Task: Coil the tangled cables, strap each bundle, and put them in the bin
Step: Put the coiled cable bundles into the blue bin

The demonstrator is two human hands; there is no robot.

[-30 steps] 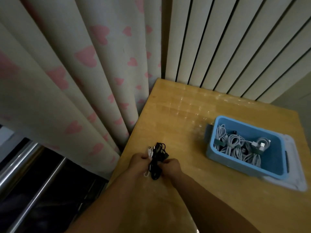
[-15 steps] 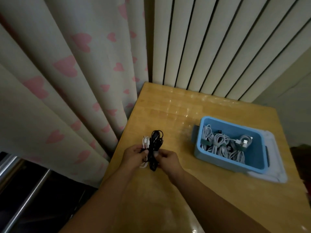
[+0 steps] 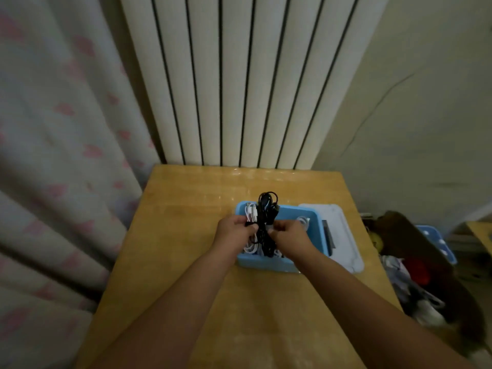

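Gripping one coiled bundle [image 3: 266, 225] from either side, both hands sit above the blue bin [image 3: 318, 230]. Left hand [image 3: 234, 233]: fingers curled round the bundle's left side, at what looks like a dark strap about its middle; the frame is soft there, so strap is a tentative reading. Right hand [image 3: 290, 235]: thumb and fingers pinch the bundle's right side. Bundle held roughly upright, black cable in front, white cable against it on the left; black loops stick up past the bin's far rim, lower loops hang into the bin.

Bin stands on the wooden table [image 3: 186, 198], right of centre, closer to the far edge than the near one. White coiled cables [image 3: 303, 221] lie inside it, partly hidden by the hands. A pale lid [image 3: 338, 235] lies flat beside the bin's right wall, near the table's right edge.

Surroundings: white ribbed radiator [image 3: 239, 81] behind the far edge; curtain [image 3: 61, 129] with pink hearts along the left edge; cluttered items [image 3: 415, 270] on the floor to the right, blurred.
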